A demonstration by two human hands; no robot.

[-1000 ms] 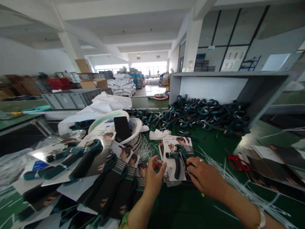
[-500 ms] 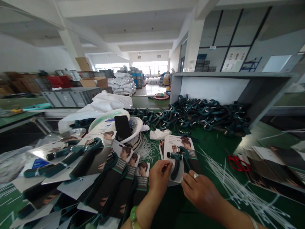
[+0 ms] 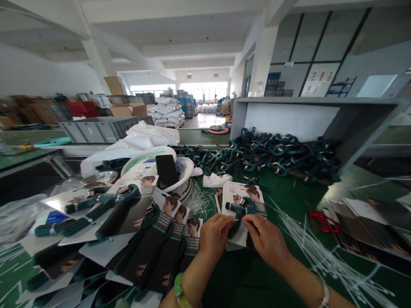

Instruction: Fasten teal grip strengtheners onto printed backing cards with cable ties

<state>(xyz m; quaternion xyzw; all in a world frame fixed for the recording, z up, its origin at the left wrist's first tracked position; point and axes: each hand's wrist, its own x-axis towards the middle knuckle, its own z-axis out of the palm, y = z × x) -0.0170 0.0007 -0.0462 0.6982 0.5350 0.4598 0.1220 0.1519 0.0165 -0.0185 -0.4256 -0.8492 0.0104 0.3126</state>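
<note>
Item: dark green hand-grip exerciser [image 3: 238, 210], adjustable, with a metal coil spring. It lies on a printed backing card [image 3: 231, 191], near the middle of the table [image 3: 292, 194], handles toward the near side; other cards show under its left edge.

Left hand [image 3: 215, 234]: fingertips drawn into a narrow pinch over the exerciser's left handle. A thin pale sliver at the tips looks like the end of a tie; green bangle [image 3: 180, 290] on the wrist.

Right hand [image 3: 268, 240]: thumb and forefinger close together, just beside the exerciser's right handle; whether anything is held cannot be told. Silver-coloured bracelet [image 3: 325, 294] on the wrist.

Surroundings, right: loose white cable ties [image 3: 324, 254], red-handled scissors [image 3: 324, 221], spread stack of cards [image 3: 379, 233].

Surroundings, far: heap of uncarded exercisers [image 3: 276, 155], spilling from a grey crate [image 3: 316, 101] on its side.

Surroundings, left: carded exercisers [image 3: 120, 222], overlapping and tilted; white bowl [image 3: 189, 176] beyond, with a black phone [image 3: 167, 170] leaning on it.

Hazards, as judged: the sliver could escape the pinch, being so thin. The exerciser could roll or twist askew, its rounded handles sitting poorly on smooth card. The cards beneath could skid under uneven pressure. The left pile could slide if the forearm nudges it, its layers being unevenly stacked.
</note>
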